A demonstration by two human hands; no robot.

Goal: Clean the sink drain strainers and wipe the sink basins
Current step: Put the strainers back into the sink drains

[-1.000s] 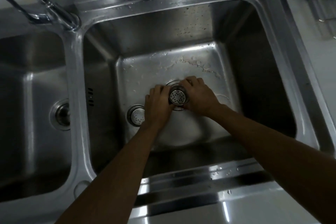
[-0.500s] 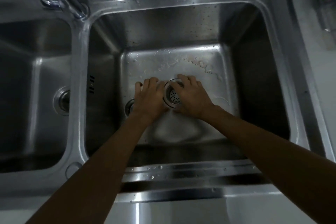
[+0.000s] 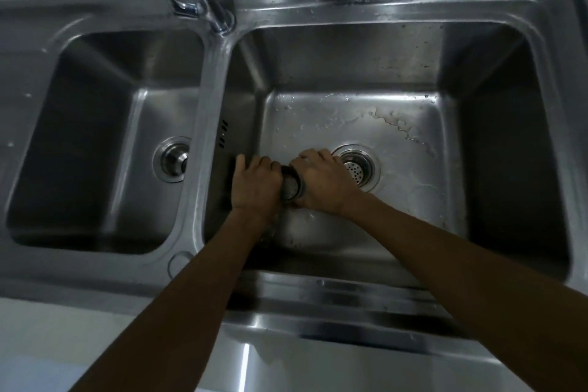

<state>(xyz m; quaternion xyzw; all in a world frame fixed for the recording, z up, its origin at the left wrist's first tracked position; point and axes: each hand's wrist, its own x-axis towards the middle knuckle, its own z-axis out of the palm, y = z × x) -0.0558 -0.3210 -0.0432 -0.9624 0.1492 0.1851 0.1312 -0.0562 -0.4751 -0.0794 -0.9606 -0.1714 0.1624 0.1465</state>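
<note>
Both hands are low in the right basin point(image 3: 496, 143), left of its drain. My left hand point(image 3: 254, 184) and my right hand point(image 3: 321, 181) close from either side on a round metal strainer point(image 3: 291, 189); only a dark sliver of it shows between them. A second perforated strainer point(image 3: 356, 170) sits in the right basin's drain point(image 3: 372, 165), just right of my right hand. The basin floor is wet, with water streaks behind the drain. The left basin point(image 3: 79, 124) holds a drain with a stopper point(image 3: 174, 158).
A chrome faucet point(image 3: 203, 0) rises from the divider point(image 3: 206, 99) between the basins at the back. Overflow slots point(image 3: 222, 134) sit on the right basin's left wall. The steel rim point(image 3: 318, 293) runs along the front under my forearms.
Both hands left the strainer in the right drain and moved left to the other strainer on the basin floor, which they now hold. The view shifted to show more of the left basin.
</note>
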